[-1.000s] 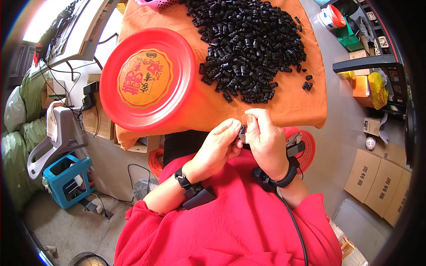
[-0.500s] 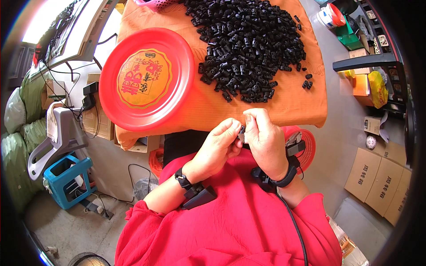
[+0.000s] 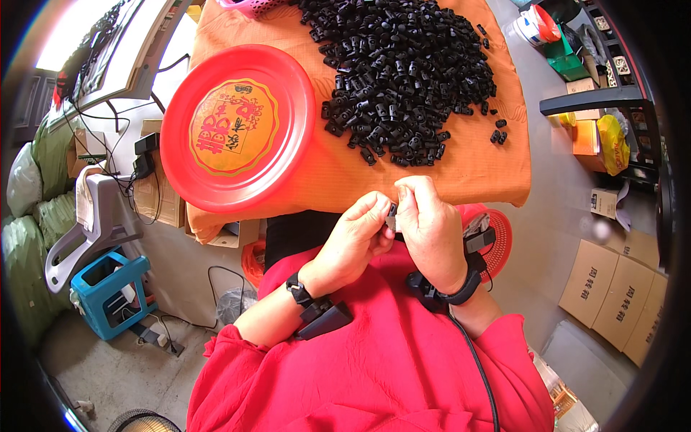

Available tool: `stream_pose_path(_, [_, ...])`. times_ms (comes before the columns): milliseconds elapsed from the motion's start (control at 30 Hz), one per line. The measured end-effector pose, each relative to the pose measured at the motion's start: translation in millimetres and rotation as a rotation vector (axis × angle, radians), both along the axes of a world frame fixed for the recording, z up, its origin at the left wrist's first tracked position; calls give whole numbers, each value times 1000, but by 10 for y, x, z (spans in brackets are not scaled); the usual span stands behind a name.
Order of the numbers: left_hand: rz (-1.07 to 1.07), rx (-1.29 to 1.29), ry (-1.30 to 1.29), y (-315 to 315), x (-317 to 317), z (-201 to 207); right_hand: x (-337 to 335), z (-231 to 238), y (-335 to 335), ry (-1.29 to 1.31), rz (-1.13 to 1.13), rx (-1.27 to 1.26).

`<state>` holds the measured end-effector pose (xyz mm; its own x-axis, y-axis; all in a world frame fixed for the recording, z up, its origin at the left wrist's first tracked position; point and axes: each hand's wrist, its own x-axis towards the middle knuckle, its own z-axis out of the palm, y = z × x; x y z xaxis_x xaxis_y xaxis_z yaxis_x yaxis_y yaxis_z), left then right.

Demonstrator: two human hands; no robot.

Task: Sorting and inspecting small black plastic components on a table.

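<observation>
Head view: stubby, plastic-looking black piece (image 3: 392, 210) pinched in left fingers (image 3: 372, 204); right fingers (image 3: 408, 205) curled alongside, their hold unclear.

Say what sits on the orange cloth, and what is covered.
A round red tray, a heap of small black parts and part of a pink basket lie on the orange cloth. Whatever supports it is covered.

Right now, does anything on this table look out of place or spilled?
Only slightly: a few black cord locks lie apart from the main pile, by its right edge on the orange tablecloth. Nothing looks clearly damaged.
</observation>
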<state>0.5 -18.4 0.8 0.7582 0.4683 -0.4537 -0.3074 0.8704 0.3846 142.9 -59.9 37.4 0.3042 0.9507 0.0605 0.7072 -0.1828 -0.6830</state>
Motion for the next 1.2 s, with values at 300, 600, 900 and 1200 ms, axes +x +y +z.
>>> stream_pose_path(300, [10,-44,-43,-20,14,-62,-6,58,-6,20,-3,-61])
stream_pose_path(600, [21,-59,-72,-31,20,-91,-10,66,-9,47,-26,-110])
stream_pose_path(900, [61,-9,2,-39,54,-17,13,72,18,27,-4,-123])
stream_pose_path(1200, [58,39,42,-29,54,-18,12,22,34,41,-1,-131])
